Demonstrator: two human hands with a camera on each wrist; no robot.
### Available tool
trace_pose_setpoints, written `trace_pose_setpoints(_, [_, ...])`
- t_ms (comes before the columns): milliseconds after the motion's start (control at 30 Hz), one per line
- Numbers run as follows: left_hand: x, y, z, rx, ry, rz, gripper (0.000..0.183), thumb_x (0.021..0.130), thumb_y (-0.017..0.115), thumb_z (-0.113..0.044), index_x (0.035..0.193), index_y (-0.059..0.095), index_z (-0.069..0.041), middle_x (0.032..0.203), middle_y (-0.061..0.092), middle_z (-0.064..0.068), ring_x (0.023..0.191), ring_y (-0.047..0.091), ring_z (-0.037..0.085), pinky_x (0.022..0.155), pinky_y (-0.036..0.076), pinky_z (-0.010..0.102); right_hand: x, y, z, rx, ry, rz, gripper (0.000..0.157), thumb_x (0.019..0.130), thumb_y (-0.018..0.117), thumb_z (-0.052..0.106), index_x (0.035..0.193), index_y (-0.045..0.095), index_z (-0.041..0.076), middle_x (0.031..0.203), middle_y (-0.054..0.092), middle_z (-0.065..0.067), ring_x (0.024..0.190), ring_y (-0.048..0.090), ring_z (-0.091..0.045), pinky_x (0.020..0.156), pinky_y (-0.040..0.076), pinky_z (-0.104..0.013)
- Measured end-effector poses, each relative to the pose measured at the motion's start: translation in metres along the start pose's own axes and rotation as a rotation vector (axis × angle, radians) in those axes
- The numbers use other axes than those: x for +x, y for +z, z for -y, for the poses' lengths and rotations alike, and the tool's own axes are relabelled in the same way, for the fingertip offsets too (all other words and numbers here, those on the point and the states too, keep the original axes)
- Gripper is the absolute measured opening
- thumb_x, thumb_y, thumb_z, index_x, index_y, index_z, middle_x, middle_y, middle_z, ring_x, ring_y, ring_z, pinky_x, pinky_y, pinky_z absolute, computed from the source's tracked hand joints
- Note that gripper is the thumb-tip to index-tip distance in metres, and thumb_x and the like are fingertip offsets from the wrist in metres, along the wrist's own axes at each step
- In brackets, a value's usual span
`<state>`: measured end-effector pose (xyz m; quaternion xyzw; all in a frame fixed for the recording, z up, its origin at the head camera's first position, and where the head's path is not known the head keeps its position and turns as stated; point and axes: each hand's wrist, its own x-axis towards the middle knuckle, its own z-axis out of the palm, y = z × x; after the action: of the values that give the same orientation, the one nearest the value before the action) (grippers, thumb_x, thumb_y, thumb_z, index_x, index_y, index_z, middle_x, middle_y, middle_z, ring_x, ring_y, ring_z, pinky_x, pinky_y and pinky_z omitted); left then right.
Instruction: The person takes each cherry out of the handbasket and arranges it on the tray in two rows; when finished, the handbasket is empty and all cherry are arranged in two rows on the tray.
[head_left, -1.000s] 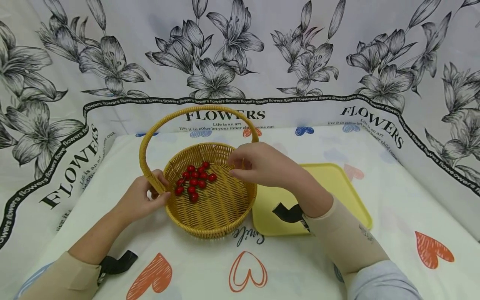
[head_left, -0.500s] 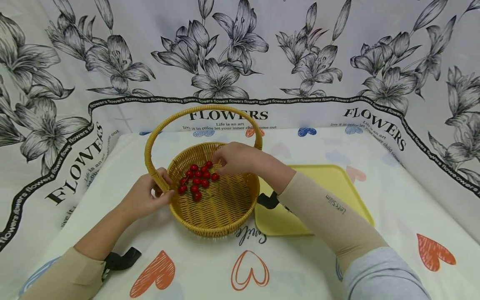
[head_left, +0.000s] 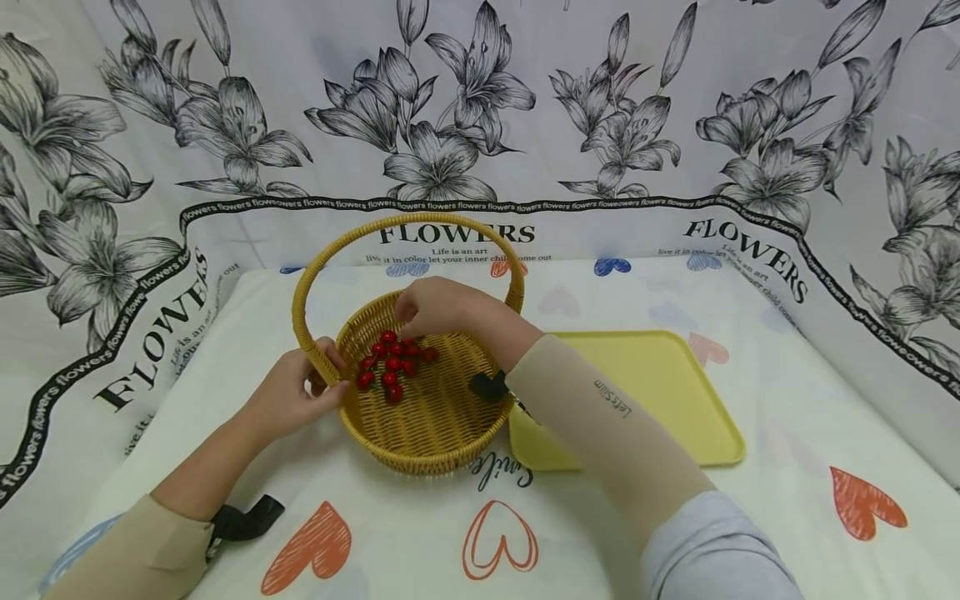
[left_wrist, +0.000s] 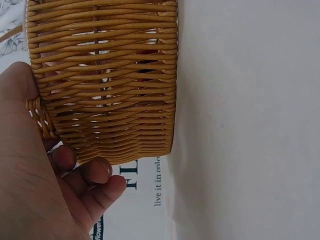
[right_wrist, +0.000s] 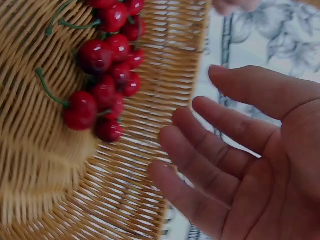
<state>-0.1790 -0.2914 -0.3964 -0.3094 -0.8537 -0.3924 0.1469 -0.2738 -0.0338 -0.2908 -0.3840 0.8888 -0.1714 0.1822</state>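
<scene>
A round wicker basket [head_left: 431, 458] with a tall arched handle stands on the cloth. Inside, toward its left side, lies a cluster of red cherries [head_left: 393, 364]; green stems show in the right wrist view. My left hand [head_left: 288, 396] grips the basket at the left foot of the handle, thumb at the rim and fingers outside the wall. Above the back of the cluster is my right hand [head_left: 442, 307]. In the right wrist view its fingers [right_wrist: 195, 145] are spread and slightly bent, hold nothing and stay apart from the cherries.
A yellow tray [head_left: 660, 392] lies right of the basket, partly covered by the right forearm. White cloth with printed hearts [head_left: 866, 504] covers the table. A flower-patterned curtain [head_left: 622, 125] rises behind and at the sides.
My right hand has moved left, from the basket's right side to above the cherries. The left hand keeps its grip, and the cherries look unmoved in the basket.
</scene>
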Motion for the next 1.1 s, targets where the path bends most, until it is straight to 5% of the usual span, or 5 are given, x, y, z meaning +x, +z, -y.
trace_pose_setpoints(167, [0.0,0.0,-0.003,-0.016,0.003,0.005,0.019,0.082,0.072,-0.003,0.096,0.063,-0.013,0.077,0.057,-0.007,0.058,0.051,0.018,0.051,0.044,0.026,0.018,0.011,-0.006,-0.024,0.098,0.045,0.03,0.097,0.071,0.022,0.123,0.072,0.008,0.122,0.068,-0.005,0.109,0.063,-0.02,0.09,0.051,-0.034])
trace_pose_setpoints(467, [0.002,0.0,-0.002,-0.02,-0.002,0.012,0.02,0.082,0.072,-0.006,0.095,0.061,-0.016,0.076,0.06,-0.008,0.059,0.05,0.009,0.049,0.045,0.028,0.025,0.021,-0.02,-0.065,0.247,0.157,0.018,0.089,0.081,0.019,0.106,0.076,0.015,0.108,0.069,0.003,0.095,0.062,-0.016,0.084,0.052,-0.032])
trace_pose_setpoints(767, [0.001,-0.001,-0.003,-0.029,0.019,-0.005,0.019,0.082,0.071,-0.005,0.095,0.062,-0.014,0.075,0.061,-0.009,0.058,0.05,0.007,0.048,0.045,0.026,0.023,0.023,-0.022,-0.044,0.228,0.197,0.02,0.089,0.08,0.014,0.108,0.076,0.013,0.106,0.069,0.002,0.086,0.06,-0.016,0.074,0.05,-0.03])
trace_pose_setpoints(1100, [0.001,0.001,0.0,-0.022,0.034,-0.011,0.02,0.08,0.071,-0.002,0.096,0.064,-0.012,0.077,0.062,-0.008,0.059,0.051,0.006,0.05,0.045,0.024,-0.006,0.003,-0.002,0.0,0.026,0.069,0.025,0.095,0.074,0.022,0.117,0.076,0.009,0.111,0.072,0.0,0.098,0.065,-0.013,0.083,0.052,-0.029])
